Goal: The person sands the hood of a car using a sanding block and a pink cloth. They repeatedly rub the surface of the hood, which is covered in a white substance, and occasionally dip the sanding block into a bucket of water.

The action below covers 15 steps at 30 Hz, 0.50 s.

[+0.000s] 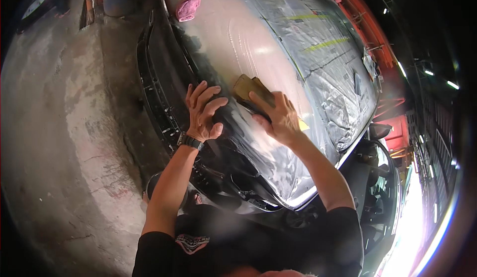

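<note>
A car body panel (233, 28) with pale pinkish primer and darker sanded patches lies in front of me. My right hand (280, 118) grips a dark olive sanding block (248, 87) against the panel, with a small yellow piece showing beside it. My left hand (203, 108), wearing a dark wristwatch, has its fingers spread and bent at the black edge of the panel, left of the block; whether it touches cannot be told. A crumpled pink cloth (188, 6) lies on the panel's far left part.
Masking plastic (330, 93) with yellow-green tape covers the car to the right. A black bumper (159, 103) runs along the left edge. Concrete floor (59, 152) spreads at the left. Red metal structures (372, 23), a side mirror (380, 130) and another dark car surface are at the right.
</note>
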### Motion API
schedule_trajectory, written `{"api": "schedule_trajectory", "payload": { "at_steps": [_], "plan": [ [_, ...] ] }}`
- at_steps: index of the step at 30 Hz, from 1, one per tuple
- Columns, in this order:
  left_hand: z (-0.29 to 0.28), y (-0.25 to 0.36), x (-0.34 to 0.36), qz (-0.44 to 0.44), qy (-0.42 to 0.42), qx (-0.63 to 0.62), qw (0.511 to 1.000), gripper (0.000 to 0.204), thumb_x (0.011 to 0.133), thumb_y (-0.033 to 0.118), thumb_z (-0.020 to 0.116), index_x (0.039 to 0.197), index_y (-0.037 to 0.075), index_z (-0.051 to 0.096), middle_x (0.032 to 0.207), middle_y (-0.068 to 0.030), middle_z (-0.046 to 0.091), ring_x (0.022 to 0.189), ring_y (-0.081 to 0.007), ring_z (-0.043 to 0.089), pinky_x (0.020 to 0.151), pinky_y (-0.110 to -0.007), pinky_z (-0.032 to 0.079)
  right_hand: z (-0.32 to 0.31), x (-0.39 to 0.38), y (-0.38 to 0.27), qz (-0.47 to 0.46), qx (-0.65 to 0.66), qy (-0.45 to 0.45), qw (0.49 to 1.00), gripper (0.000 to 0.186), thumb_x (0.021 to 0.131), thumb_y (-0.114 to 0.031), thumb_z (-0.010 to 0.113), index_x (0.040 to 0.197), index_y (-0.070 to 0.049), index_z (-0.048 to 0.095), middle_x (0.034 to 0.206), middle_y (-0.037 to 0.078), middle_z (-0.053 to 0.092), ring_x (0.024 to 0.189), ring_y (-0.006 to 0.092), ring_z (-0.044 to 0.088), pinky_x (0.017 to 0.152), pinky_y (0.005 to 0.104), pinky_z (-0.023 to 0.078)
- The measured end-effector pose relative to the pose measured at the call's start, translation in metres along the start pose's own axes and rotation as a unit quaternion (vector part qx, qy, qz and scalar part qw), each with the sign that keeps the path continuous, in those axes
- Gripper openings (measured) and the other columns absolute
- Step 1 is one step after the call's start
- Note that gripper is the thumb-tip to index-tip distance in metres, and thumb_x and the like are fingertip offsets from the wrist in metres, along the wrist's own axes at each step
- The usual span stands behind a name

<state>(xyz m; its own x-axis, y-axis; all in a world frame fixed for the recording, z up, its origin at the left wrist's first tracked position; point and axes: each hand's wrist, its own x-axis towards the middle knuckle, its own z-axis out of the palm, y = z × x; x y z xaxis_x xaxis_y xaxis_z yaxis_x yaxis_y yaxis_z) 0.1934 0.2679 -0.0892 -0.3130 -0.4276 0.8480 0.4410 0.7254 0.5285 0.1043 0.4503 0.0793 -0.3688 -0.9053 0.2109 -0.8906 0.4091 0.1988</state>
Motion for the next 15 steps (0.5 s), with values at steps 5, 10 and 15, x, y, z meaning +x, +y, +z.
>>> {"api": "schedule_trajectory", "payload": {
  "at_steps": [5,10,15],
  "plan": [
    [0.001,-0.002,-0.004,0.022,0.011,-0.008,1.0,0.057,0.095,0.068,0.034,0.116,0.024,0.064,0.132,-0.0041,0.058,0.134,-0.0315,0.043,0.115,-0.06,0.02,0.034,0.151,0.023,0.04,0.002,0.011,0.999,0.054,0.094,-0.053,0.06,0.143,-0.032,0.053,0.116,0.022,0.058,0.106,0.0421,0.061,0.088,0.0527,0.052],
    [0.005,0.008,0.007,0.019,-0.006,-0.009,1.0,0.056,0.097,0.065,0.033,0.116,0.022,0.064,0.132,-0.005,0.058,0.135,-0.0329,0.043,0.115,-0.06,0.022,0.055,0.237,0.048,0.155,-0.041,0.008,0.987,0.055,0.093,-0.058,0.055,0.143,-0.036,0.053,0.128,0.02,0.056,0.116,0.0411,0.06,0.093,0.0518,0.053],
    [-0.014,-0.003,0.007,0.025,-0.012,0.024,0.999,0.052,0.099,0.059,0.035,0.119,0.02,0.062,0.134,-0.0068,0.057,0.135,-0.0351,0.042,0.114,-0.059,0.024,0.024,0.06,0.006,0.053,0.007,0.035,0.998,0.052,0.092,-0.049,0.064,0.142,-0.037,0.055,0.112,0.018,0.054,0.1,0.0367,0.059,0.083,0.0486,0.052]
  ]
}}
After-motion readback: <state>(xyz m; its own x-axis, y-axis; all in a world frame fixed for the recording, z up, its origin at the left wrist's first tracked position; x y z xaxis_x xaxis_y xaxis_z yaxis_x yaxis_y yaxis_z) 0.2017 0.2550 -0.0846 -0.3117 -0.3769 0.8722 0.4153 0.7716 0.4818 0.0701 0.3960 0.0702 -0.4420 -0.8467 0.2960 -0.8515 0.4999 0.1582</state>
